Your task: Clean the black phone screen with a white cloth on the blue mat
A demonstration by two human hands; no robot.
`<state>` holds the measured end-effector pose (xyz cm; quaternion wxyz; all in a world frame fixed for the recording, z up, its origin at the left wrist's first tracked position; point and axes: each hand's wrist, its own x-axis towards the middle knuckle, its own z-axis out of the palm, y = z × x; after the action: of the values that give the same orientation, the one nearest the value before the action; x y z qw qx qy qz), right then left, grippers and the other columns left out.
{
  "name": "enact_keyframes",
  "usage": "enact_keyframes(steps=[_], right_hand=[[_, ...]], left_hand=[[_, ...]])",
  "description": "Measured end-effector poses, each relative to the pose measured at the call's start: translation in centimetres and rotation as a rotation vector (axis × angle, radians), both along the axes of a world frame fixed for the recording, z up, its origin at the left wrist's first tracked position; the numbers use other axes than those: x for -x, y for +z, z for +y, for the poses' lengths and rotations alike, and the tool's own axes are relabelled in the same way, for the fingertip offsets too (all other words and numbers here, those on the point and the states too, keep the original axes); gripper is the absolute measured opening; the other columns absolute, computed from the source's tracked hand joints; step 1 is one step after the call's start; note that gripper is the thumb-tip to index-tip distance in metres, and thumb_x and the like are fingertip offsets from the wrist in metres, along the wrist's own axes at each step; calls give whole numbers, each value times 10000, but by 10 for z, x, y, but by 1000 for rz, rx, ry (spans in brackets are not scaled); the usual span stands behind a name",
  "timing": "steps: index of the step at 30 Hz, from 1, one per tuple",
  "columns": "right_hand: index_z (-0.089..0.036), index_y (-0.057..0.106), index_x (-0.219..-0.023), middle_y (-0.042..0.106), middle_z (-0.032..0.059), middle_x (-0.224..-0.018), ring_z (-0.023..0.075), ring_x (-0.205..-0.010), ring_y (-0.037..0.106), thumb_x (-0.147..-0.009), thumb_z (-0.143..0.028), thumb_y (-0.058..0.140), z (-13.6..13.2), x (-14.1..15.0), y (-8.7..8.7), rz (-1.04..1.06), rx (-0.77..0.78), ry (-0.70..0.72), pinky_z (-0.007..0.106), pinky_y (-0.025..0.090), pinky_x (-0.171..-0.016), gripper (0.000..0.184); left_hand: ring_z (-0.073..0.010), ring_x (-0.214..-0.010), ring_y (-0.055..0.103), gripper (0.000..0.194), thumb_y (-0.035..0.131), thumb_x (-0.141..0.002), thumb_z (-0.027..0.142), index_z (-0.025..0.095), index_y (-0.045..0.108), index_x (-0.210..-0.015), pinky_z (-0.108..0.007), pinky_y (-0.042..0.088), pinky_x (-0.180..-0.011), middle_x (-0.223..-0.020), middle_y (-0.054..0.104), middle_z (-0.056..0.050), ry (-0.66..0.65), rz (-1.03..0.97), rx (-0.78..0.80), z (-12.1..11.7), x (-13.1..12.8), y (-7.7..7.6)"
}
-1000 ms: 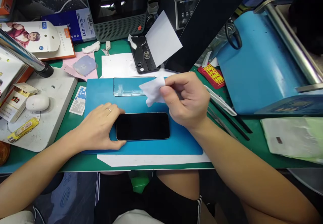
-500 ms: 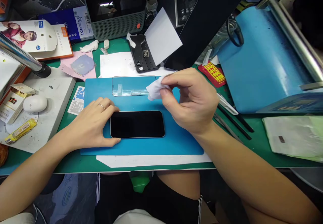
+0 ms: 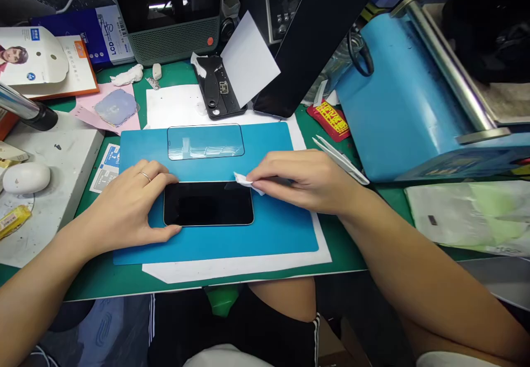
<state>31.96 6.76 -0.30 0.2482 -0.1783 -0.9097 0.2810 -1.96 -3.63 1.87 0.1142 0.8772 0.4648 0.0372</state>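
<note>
A black-screened smartphone lies face up on a blue mat. My left hand holds its left end, thumb along the near edge and fingers at the far edge. Between the thumb and fingers of my right hand is pinched a crumpled white wipe, which touches the phone's far right corner. Just beyond the phone lies a clear screen protector with a dark border, light streaks showing across it.
Behind the mat, a black phone case sits by a white card and a leaning dark panel. A blue machine with a metal roller stands right, tweezers before it. A white block is at left.
My right hand has come down with the wipe from above the mat to the phone's far right corner. My left hand still holds the phone. The camera view has turned slightly right.
</note>
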Motion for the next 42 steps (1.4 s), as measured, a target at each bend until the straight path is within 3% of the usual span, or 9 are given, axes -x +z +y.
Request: enact_keyframes(steps=[5,11,16,31,35,42], right_hand=[[-192,764,-1052,785,35,-879,162,-770,739,-1099,-211,605,-1,-1,-10,-93,-71,145,279,570,-685,167],[-174,756,-1024,757,43,-920,162,-833,682,-1105,-173,592,-18,15,-10,-80,-193,234,311,506,-761,183],[-179,775,-1071,746,58,-989,164,-882,646,-1109,-192,605,-26,20,-8,-56,-151,296,332,459,-805,174],[-187,795,-1126,726,73,-1028,171,-929,627,-1096,-199,640,-21,8,-3,-112,-75,365,330,518,-831,158],[-176,792,-1206,721,97,-1051,197,-943,619,-1108,-220,619,-22,8,-3,-128,-141,334,352,523,-819,204],[-177,793,-1132,724,72,-998,180,-892,619,-1111,-200,608,-26,12,-1,-111,-145,329,343,505,-799,187]], left_hand=[[-342,-1057,673,596,636,-950,622,135,629,-1292,-489,585,-861,-1180,682,-163,8,28,-5,0,0,4],[-343,-1028,692,579,647,-921,624,158,630,-1265,-480,584,-833,-1163,695,-162,25,49,9,0,-2,5],[-340,-1000,689,581,669,-903,615,154,636,-1254,-461,566,-796,-1156,698,-166,30,20,17,0,-2,3],[-349,-1020,678,617,644,-921,660,145,625,-1260,-466,574,-801,-1170,687,-175,26,31,50,0,-2,3],[-345,-1017,681,612,651,-918,659,147,625,-1252,-459,575,-799,-1172,688,-175,27,26,48,1,-3,4],[-341,-1013,681,607,654,-918,647,145,619,-1256,-459,575,-806,-1164,680,-169,19,27,44,0,-3,3]])
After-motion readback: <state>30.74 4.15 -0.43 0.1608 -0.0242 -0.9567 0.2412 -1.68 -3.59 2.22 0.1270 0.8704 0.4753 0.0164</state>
